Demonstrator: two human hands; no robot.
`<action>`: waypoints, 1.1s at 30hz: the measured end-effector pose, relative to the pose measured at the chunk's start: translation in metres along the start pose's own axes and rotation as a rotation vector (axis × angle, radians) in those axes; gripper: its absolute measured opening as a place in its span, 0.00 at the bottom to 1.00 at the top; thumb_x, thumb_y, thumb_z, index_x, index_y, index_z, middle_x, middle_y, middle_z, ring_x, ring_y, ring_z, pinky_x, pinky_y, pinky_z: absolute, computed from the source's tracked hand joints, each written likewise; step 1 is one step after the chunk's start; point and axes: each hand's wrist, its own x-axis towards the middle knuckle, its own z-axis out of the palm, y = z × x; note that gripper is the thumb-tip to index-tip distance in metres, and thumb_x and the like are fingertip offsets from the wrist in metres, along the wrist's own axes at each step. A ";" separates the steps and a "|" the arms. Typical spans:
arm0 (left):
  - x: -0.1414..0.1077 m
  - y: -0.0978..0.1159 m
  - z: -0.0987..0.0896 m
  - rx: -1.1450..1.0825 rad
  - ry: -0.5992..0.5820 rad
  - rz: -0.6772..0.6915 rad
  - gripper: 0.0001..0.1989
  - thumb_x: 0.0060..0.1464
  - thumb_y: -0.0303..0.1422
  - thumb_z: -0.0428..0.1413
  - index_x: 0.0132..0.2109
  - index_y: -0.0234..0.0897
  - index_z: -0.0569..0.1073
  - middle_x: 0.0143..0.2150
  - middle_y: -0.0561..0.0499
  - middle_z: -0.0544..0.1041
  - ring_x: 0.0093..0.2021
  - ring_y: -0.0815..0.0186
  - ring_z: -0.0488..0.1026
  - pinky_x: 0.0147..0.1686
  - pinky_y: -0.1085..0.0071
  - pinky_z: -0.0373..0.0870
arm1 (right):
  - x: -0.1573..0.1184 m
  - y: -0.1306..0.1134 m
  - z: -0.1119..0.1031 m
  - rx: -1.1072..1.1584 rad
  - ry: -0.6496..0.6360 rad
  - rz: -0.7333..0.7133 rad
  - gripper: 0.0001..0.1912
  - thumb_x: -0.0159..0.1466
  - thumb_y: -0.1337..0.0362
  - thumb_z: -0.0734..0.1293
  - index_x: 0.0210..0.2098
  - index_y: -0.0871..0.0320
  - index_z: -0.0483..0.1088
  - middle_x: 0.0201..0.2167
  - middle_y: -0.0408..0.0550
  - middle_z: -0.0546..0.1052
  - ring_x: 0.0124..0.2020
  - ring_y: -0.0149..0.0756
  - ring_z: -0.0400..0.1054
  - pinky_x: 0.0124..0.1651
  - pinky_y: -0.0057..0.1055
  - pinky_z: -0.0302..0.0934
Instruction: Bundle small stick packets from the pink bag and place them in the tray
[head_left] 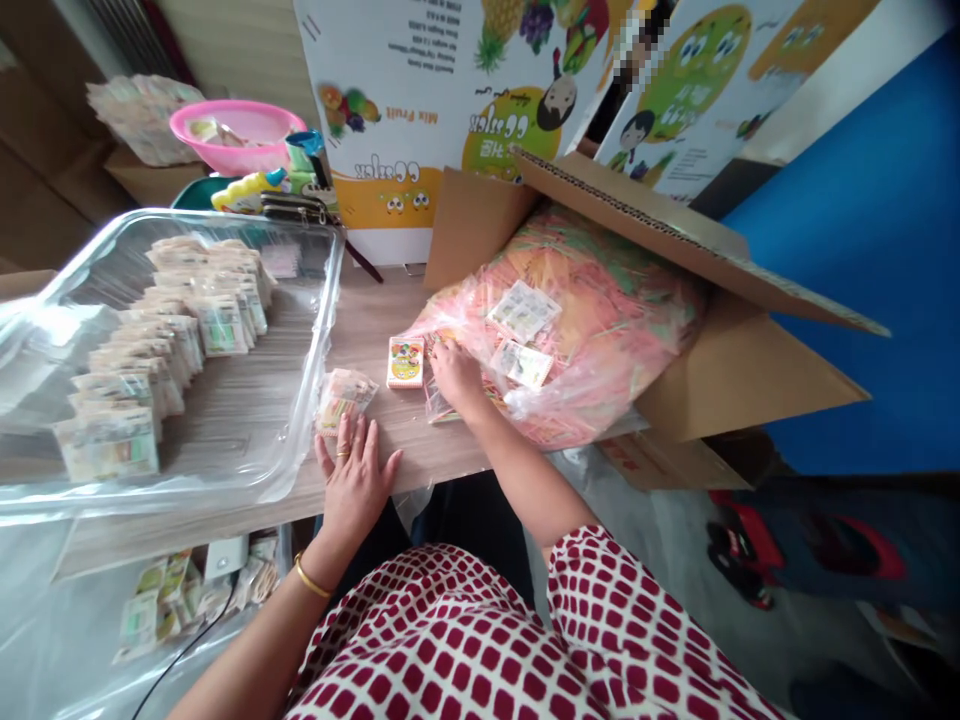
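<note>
My left hand (354, 488), wearing a ring and a gold bangle, rests flat on the wooden tabletop (371, 325), fingers apart and holding nothing. Just above its fingertips lies a small bundle of paper-backed packets (343, 398). My right hand (456, 372) presses down at the mouth of a clear plastic bag (592, 300) full of pink, orange and green strips. Its fingers are among small sachets (442, 402), partly hidden beneath them. A small colourful printed carton (406, 362) stands between my hands.
A large transparent tub (331, 300) holding rows of bundled packets fills the table's left side. The bag sits in an open cardboard box (750, 390) with raised flaps. Printed fruit boards (390, 100) stand behind. A pink basin (236, 130) sits far back, and more packets (154, 610) lie below the table.
</note>
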 end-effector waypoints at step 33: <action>0.050 0.018 -0.032 -0.807 -0.040 -0.119 0.28 0.67 0.42 0.55 0.70 0.42 0.64 0.71 0.39 0.66 0.72 0.51 0.61 0.67 0.50 0.65 | -0.061 0.095 -0.102 0.666 0.383 0.028 0.08 0.73 0.58 0.61 0.44 0.53 0.70 0.35 0.44 0.78 0.36 0.35 0.75 0.41 0.31 0.67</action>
